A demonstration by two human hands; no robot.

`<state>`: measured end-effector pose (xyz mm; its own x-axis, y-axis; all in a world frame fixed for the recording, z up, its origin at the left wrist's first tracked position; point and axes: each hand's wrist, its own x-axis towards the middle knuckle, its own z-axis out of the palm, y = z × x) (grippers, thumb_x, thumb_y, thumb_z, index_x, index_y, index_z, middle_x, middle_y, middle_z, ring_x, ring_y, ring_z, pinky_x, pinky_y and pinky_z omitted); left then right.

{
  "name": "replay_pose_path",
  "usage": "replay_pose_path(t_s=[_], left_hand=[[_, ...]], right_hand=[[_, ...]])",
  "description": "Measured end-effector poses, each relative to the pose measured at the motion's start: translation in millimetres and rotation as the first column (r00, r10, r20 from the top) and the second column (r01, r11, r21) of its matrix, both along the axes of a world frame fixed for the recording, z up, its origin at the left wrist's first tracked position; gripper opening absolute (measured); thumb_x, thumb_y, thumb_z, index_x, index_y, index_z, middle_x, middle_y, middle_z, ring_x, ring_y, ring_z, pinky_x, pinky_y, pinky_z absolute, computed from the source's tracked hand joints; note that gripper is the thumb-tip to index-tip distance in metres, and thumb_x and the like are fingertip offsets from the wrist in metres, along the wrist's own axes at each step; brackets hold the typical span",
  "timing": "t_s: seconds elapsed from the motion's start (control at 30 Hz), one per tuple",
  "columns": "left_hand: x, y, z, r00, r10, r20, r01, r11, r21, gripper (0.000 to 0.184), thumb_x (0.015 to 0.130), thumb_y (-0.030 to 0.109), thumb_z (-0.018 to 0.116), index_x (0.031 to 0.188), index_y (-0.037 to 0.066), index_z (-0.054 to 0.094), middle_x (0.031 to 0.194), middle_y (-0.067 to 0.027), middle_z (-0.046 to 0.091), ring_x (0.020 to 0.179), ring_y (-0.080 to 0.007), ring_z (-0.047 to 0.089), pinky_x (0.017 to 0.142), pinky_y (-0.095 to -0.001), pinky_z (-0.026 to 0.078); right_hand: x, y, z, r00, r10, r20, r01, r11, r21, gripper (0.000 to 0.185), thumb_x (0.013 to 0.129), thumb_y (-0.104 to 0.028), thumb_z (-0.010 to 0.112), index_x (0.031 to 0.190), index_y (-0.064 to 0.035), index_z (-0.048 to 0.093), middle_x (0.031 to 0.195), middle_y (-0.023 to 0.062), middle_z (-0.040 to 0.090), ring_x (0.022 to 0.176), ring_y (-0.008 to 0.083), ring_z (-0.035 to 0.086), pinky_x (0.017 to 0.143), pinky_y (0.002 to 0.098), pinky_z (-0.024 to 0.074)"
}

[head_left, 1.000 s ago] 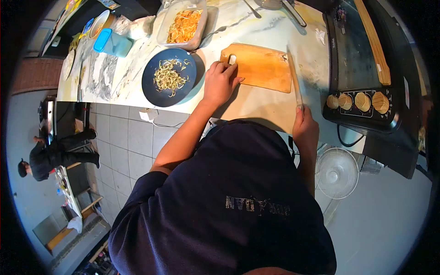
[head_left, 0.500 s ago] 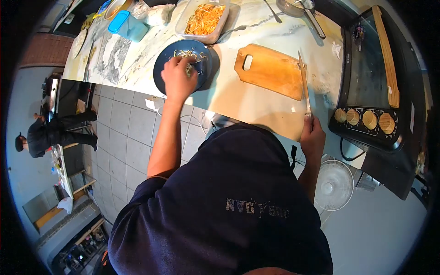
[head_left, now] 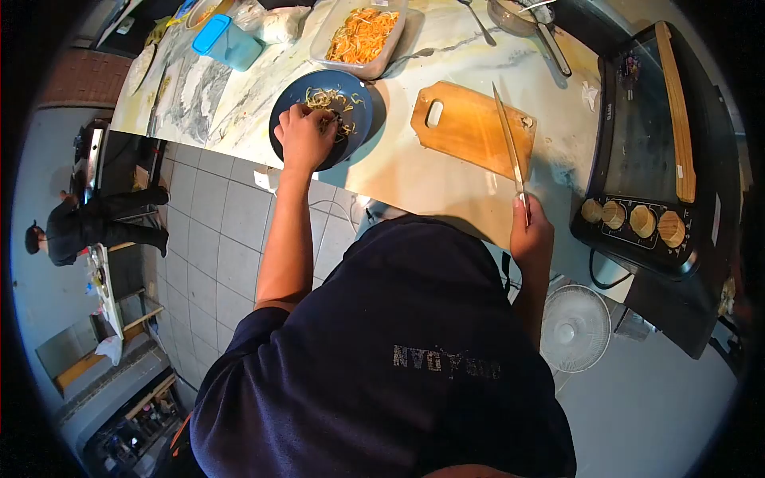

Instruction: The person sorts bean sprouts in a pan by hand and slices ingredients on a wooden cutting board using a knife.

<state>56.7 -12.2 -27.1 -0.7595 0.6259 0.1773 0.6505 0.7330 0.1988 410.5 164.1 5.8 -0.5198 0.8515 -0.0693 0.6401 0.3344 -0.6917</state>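
My left hand (head_left: 306, 137) reaches into a dark blue plate (head_left: 360, 126), its fingers bent down on thin, curly, pale green strands (head_left: 325, 99). The fingertips are pressed together among the strands. My right hand (head_left: 531, 231) is wrapped round the handle of a long knife (head_left: 508, 137). The blade points away from me and lies over the right part of a wooden cutting board (head_left: 462, 126). A small pale scrap sits at the board's right corner.
Behind the plate stands a plastic container of orange shreds (head_left: 362, 36), with a blue-lidded container (head_left: 227, 42) to its left. A pan (head_left: 514, 17) and a spoon (head_left: 482, 24) lie at the back. A black oven (head_left: 641, 151) stands right. Another person (head_left: 68, 231) is far left.
My left hand has moved from the board's handle end to the strands in the plate. The knife has swung from beside the board to over its right part.
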Motion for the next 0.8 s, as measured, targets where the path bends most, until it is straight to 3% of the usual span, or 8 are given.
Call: replay_pose_path(t_s=[0.07, 0.17, 0.23, 0.27, 0.3, 0.37, 0.4, 0.8], left_hand=[[-2.2, 0.2, -1.7, 1.0, 0.006, 0.0, -0.006, 1.0, -0.012, 0.02, 0.078, 0.029, 0.073, 0.096, 0.02, 0.075, 0.111, -0.006, 0.06, 0.111, -0.0306, 0.049, 0.09, -0.0456, 0.037], [-11.6, -5.4, -3.6, 0.997, -0.023, -0.07, 0.029, 0.996, 0.085, 0.018, 0.08, 0.028, 0.07, 0.096, 0.019, 0.074, 0.102, -0.0045, 0.062, 0.103, -0.0281, 0.054, 0.086, -0.0456, 0.039], [-22.6, -11.3, -2.4, 0.984, 0.026, 0.174, -0.059, 0.98, 0.19, 0.019, 0.083, 0.028, 0.068, 0.097, 0.016, 0.074, 0.096, -0.0046, 0.065, 0.094, -0.0275, 0.059, 0.082, -0.0475, 0.04], [-26.9, -15.5, -2.0, 0.975, 0.008, 0.224, -0.061, 0.971, 0.232, 0.021, 0.087, 0.027, 0.066, 0.098, 0.011, 0.072, 0.09, -0.0055, 0.068, 0.082, -0.0228, 0.063, 0.077, -0.0419, 0.045], [-29.0, -17.3, 0.9, 0.975, 0.011, 0.223, -0.065, 0.97, 0.234, 0.021, 0.087, 0.027, 0.066, 0.098, 0.011, 0.072, 0.09, -0.0055, 0.068, 0.082, -0.0228, 0.063, 0.077, -0.0419, 0.045], [-32.4, -20.4, 7.3, 0.863, -0.011, 0.506, -0.219, 0.894, 0.392, 0.022, 0.091, 0.026, 0.064, 0.1, 0.006, 0.069, 0.085, -0.0052, 0.068, 0.074, -0.016, 0.062, 0.071, -0.0325, 0.047], [-33.4, -21.4, 7.3, 0.877, -0.042, 0.48, -0.195, 0.88, 0.433, 0.023, 0.094, 0.024, 0.062, 0.101, 0.002, 0.067, 0.082, -0.0048, 0.068, 0.072, -0.0109, 0.059, 0.066, -0.0257, 0.047], [-24.8, -24.7, 19.3, 0.725, -0.081, 0.684, -0.32, 0.84, 0.438, 0.025, 0.096, 0.018, 0.061, 0.108, -0.003, 0.068, 0.09, -0.004, 0.07, 0.085, -0.0095, 0.061, 0.079, -0.0229, 0.047]], right_hand=[[1.9, 3.2, -4.1, 0.997, 0.002, -0.078, -0.001, 1.0, 0.021, 0.026, 0.098, -0.025, 0.053, 0.107, -0.0024, 0.062, 0.067, 0.0134, 0.058, 0.059, 0.0161, 0.054, 0.058, 0.033, 0.0436], [1.8, 8.7, -5.9, 0.997, 0.005, -0.074, -0.002, 0.999, 0.04, 0.026, 0.098, -0.025, 0.053, 0.107, -0.0024, 0.062, 0.067, 0.0132, 0.058, 0.06, 0.0157, 0.054, 0.058, 0.0326, 0.0436], [-0.7, 10.2, -2.6, 0.996, -0.004, -0.087, 0.005, 1.0, 0.014, 0.026, 0.098, -0.025, 0.053, 0.107, -0.0023, 0.062, 0.068, 0.0133, 0.058, 0.061, 0.0154, 0.054, 0.058, 0.0323, 0.0437], [-2.6, 11.2, -0.5, 0.995, -0.011, -0.101, 0.01, 1.0, -0.014, 0.026, 0.098, -0.025, 0.053, 0.107, -0.0022, 0.062, 0.068, 0.0134, 0.058, 0.061, 0.0151, 0.054, 0.059, 0.032, 0.0438], [-4.7, 12.9, 1.7, 0.995, -0.007, -0.102, 0.006, 1.0, -0.013, 0.026, 0.098, -0.025, 0.053, 0.107, -0.0022, 0.062, 0.068, 0.0134, 0.058, 0.061, 0.0151, 0.054, 0.059, 0.032, 0.0438], [-8.7, 16.2, 5.4, 0.996, 0.004, -0.087, -0.009, 0.999, -0.047, 0.021, 0.097, -0.022, 0.054, 0.102, -0.0037, 0.061, 0.078, 0.0209, 0.065, 0.073, 0.0379, 0.066, 0.062, 0.0403, 0.049], [-10.1, 17.9, 5.2, 0.996, 0.009, -0.088, -0.013, 0.999, -0.048, 0.021, 0.097, -0.022, 0.054, 0.102, -0.0037, 0.061, 0.078, 0.0209, 0.065, 0.073, 0.0379, 0.066, 0.062, 0.0403, 0.049], [-12.0, 23.1, -1.4, 0.999, 0.032, -0.042, -0.035, 0.997, -0.07, 0.024, 0.097, -0.024, 0.053, 0.105, -0.0036, 0.063, 0.078, 0.0213, 0.065, 0.074, 0.0384, 0.067, 0.064, 0.0421, 0.0495]])
